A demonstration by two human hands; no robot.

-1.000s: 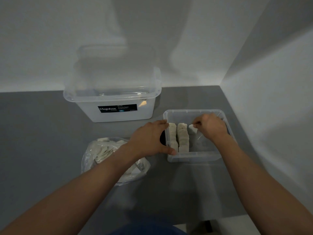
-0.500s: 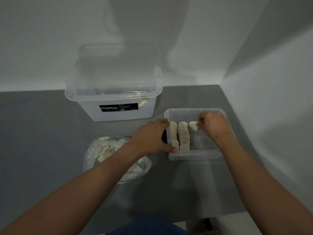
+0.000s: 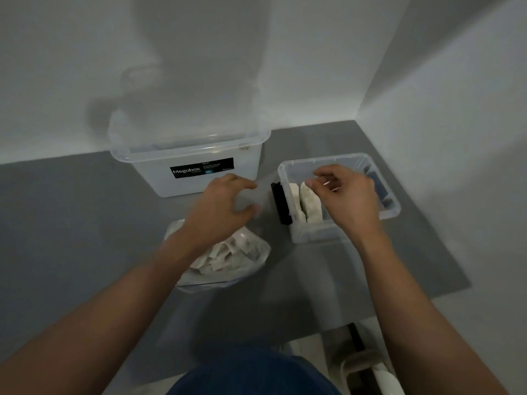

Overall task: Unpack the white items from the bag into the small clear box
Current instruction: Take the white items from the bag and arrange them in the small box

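The small clear box (image 3: 395, 210) sits on the grey table at the right. A few white items (image 3: 312, 207) stand on edge in its left part. My right hand (image 3: 346, 196) hovers over the box with loosely curled fingers, its thumb tip at the top of the white items, and it holds nothing that I can see. The clear plastic bag (image 3: 228, 262) with several white items lies to the left of the box. My left hand (image 3: 224, 208) hangs above the bag's far edge, loosely curled, holding nothing and apart from the box.
A large clear lidded tub (image 3: 196, 169) labelled Megabox stands behind the bag. A black piece (image 3: 281, 203) sits on the small box's left wall. White walls close in behind and to the right. The table's front edge is near my lap.
My left hand has let go of the small box's left wall and moved left over the bag. My right hand has set its white item among the others and lifted slightly.
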